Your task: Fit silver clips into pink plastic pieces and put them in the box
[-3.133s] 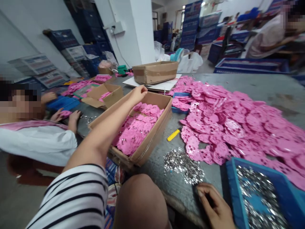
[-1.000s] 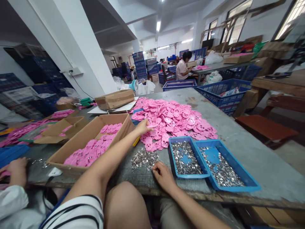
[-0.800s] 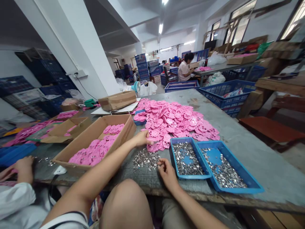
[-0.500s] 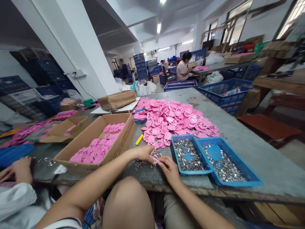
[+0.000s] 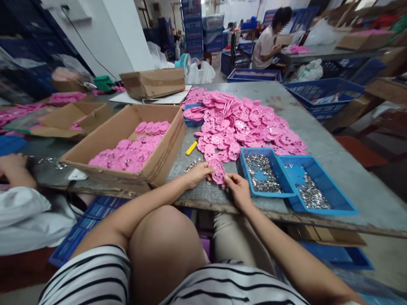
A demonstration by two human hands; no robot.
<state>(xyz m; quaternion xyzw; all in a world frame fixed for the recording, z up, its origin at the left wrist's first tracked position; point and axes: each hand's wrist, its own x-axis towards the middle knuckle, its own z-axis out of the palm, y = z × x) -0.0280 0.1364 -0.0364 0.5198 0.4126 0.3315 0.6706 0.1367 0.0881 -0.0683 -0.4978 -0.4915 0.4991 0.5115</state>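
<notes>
Both my hands hold one pink plastic piece just above the table's near edge. My left hand pinches its left side and my right hand pinches its lower right side. Under them lies a small heap of silver metal bits. A big pile of pink pieces covers the middle of the grey table. A cardboard box to the left holds more pink pieces. Two blue trays of silver bits sit to the right of my hands.
A yellow tool lies between the box and the pile. Another person's hand and white sleeve are at the left. Further boxes stand behind, and a seated person works at a far table.
My left hand went from the cardboard box to the pink pile, took one piece and brought it to the near edge. My right hand left the silver bits and joined it on the piece.
</notes>
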